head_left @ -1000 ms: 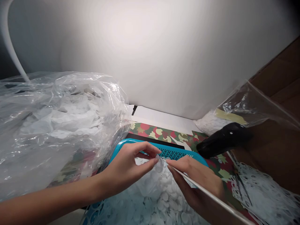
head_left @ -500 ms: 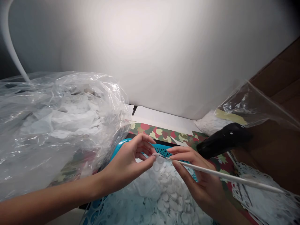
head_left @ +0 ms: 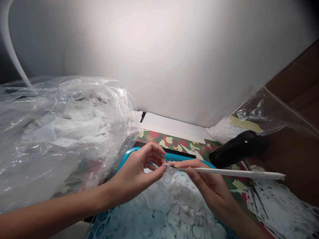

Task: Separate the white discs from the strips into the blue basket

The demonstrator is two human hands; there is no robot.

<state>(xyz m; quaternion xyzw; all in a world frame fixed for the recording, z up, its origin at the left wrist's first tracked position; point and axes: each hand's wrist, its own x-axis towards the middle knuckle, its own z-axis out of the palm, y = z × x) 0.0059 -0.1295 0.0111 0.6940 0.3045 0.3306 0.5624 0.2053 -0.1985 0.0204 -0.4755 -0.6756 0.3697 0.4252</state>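
Head view. A thin white disc (head_left: 166, 164) is pinched between the thumb and forefinger of the left hand (head_left: 136, 174), near the centre of the frame, just above a heap of like discs (head_left: 176, 209). The other fingers of that hand are loosely curled. The disc appears flat and plain, though part of it is hidden by the fingertips and its fine detail is too small to be judged. A long, tapered white rod (head_left: 236, 172) is gripped between the thumb and fingers of the right hand (head_left: 211, 189). It lies almost level, with its narrow end at the disc's edge.

The heap is contained in a blue perforated basket (head_left: 127, 156) at lower centre, which stands on a red-and-green patterned mat (head_left: 174, 142). A clear plastic bag (head_left: 62, 132) of white material is bulked at the left of the frame. A black plastic object (head_left: 239, 147) is placed at centre right, and a white sheet punched with round holes (head_left: 281, 209) is seen at lower right.
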